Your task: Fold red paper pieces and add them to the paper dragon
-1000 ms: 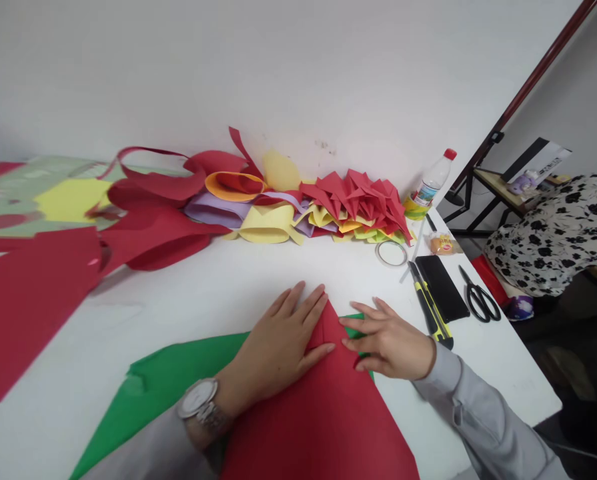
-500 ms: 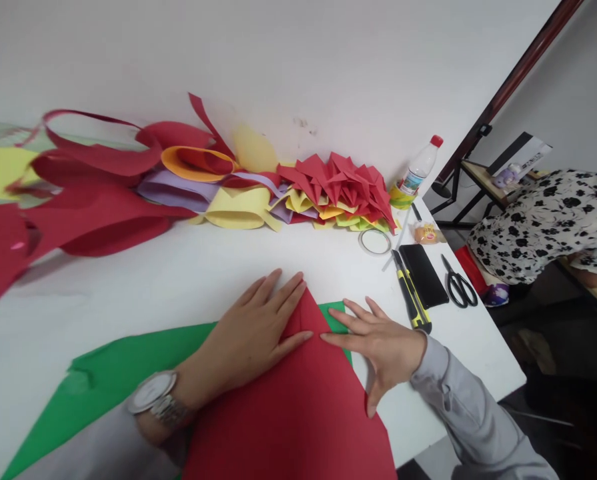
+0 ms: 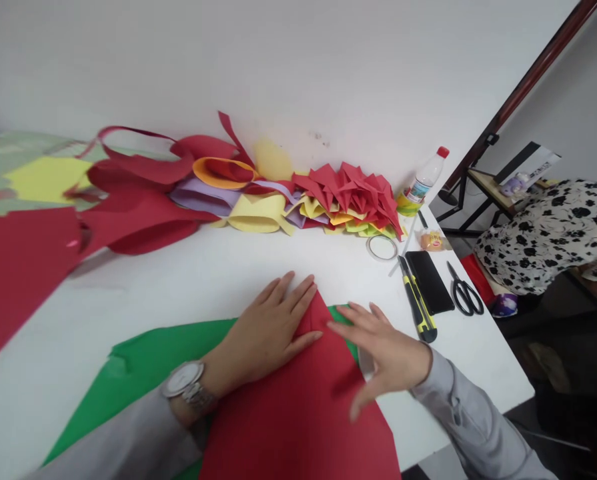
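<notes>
A large sheet of red paper, with its far end folded to a point, lies in front of me over a sheet of green paper. My left hand rests flat on the red paper near its tip, fingers stretched out, a silver watch on the wrist. Over the right edge of the red paper hovers my right hand, its fingers spread and the thumb slightly blurred. Nothing shows in either palm.
Folded red, yellow and purple paper shapes line the wall. To the right lie a tape roll, a utility knife, a black phone-like slab and scissors. A bottle stands behind. Beyond the table edge is another person.
The view has shifted left, so things appear farther right. My right hand has lifted slightly from the red paper's edge, its thumb moving inward over the sheet. My left hand stays pressed down.
</notes>
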### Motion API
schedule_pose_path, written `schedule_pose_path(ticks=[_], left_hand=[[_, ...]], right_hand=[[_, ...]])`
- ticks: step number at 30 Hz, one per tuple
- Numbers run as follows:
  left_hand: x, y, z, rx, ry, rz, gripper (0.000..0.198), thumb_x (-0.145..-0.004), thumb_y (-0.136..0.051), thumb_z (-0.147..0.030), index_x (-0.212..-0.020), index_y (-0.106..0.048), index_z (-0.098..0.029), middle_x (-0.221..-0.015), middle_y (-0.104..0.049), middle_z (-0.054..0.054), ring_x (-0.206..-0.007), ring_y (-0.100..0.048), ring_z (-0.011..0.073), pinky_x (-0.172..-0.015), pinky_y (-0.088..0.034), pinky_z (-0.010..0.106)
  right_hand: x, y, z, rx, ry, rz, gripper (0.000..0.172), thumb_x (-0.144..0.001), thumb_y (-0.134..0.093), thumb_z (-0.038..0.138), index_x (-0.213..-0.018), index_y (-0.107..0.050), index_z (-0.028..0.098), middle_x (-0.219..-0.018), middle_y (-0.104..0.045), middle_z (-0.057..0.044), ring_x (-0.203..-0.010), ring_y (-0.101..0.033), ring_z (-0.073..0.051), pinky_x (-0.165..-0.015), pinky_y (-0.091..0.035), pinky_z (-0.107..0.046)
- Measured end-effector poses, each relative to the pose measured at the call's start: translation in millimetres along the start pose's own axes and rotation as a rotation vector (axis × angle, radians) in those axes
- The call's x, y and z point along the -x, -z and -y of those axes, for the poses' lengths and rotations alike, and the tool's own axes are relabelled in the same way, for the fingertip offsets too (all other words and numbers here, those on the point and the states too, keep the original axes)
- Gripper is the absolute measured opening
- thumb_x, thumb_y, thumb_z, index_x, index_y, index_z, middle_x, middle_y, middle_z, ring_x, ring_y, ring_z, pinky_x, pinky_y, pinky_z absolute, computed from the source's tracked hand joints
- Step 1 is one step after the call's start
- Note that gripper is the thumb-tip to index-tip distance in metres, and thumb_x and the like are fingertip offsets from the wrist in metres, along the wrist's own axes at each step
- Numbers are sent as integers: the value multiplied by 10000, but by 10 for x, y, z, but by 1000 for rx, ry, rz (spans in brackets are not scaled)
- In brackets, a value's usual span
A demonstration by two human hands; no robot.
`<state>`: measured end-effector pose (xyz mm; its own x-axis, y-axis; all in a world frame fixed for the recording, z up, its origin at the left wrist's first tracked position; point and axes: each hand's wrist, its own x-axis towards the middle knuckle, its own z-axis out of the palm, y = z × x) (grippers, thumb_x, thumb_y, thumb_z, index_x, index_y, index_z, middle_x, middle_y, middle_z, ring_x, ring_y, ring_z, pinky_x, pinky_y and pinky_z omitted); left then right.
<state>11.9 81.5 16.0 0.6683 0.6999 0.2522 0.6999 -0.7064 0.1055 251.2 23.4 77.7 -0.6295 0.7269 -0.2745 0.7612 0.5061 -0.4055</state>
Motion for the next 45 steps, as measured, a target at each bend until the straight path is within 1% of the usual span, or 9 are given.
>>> schedule_pose_path(ticks=[4,6,12,17,25,29,35,40,45], left_hand=[[-1,-21,-2,-7,2,-37,786,-881,-361,-631,-1445,-347,-83,-1459,-460,187,-1372,-343,371,-1092,-293,488],[-3,-15,-7,-11,3,-40,802,-885,-342,-633,-1452,-321,-65,-1453,-462,204,-1368,-351,369,-1090,-295,489],[-10,53,-20,-36,-13,26,893,-843,-319,-715,-1409,-392,-29,-1468,-428,222,-1371,-331,406,-1104,-261,505],[-4,109,-45,-53,62,-36,603,-939,-313,-484,-1393,-412,-100,-1440,-493,164,-1353,-395,326,-1090,-308,484],[95,442,-149,-192,316,-62,281,-813,-533,-358,-863,-656,-111,-1140,-651,260,-1060,-599,399,-830,-516,513],[117,448,-207,-43,228,-52,296,-820,-516,-282,-1033,-630,-110,-1180,-659,217,-1100,-605,355,-891,-507,504],[168,462,-280,128,137,65,726,-826,-469,-641,-1267,-534,-68,-1372,-537,246,-1271,-499,366,-1042,-406,528],[152,605,-273,178,114,215,624,-928,-310,-586,-1326,-513,-150,-1438,-493,154,-1315,-466,280,-1031,-437,458],[115,426,-233,78,25,187,528,-989,-262,-392,-1389,-433,-92,-1486,-416,150,-1378,-368,256,-1103,-347,475]], right_hand=[[-346,-2,8,26,-54,-229,502,-967,-443,387,-1436,-355,229,-1515,-356,-101,-1433,-230,-248,-1136,-187,-547],[-527,-26,-11,72,-59,-283,407,-987,-399,297,-1386,-434,227,-1467,-439,-84,-1409,-288,-245,-1125,-208,-556],[-744,-91,-36,188,40,-376,372,-984,-418,343,-1312,-516,197,-1392,-519,-114,-1376,-344,-255,-1132,-180,-565],[-732,-118,-48,245,65,-371,380,-972,-448,374,-1301,-525,199,-1403,-509,-120,-1349,-374,-295,-1102,-180,-638],[-749,-167,-77,269,75,-421,374,-974,-450,382,-1288,-537,199,-1392,-523,-118,-1324,-408,-302,-1081,-209,-658],[-757,-185,-90,271,82,-439,362,-975,-453,366,-1279,-542,191,-1391,-524,-116,-1323,-404,-309,-1077,-217,-663],[-760,-191,-94,261,75,-436,343,-969,-468,363,-1262,-546,201,-1395,-521,-111,-1328,-399,-311,-1077,-215,-666],[-758,-176,-79,258,75,-420,322,-967,-472,335,-1244,-551,191,-1400,-511,-118,-1335,-387,-314,-1078,-226,-653],[-769,-181,-78,232,63,-411,307,-962,-477,319,-1231,-541,184,-1418,-491,-121,-1350,-369,-307,-1087,-220,-646]])
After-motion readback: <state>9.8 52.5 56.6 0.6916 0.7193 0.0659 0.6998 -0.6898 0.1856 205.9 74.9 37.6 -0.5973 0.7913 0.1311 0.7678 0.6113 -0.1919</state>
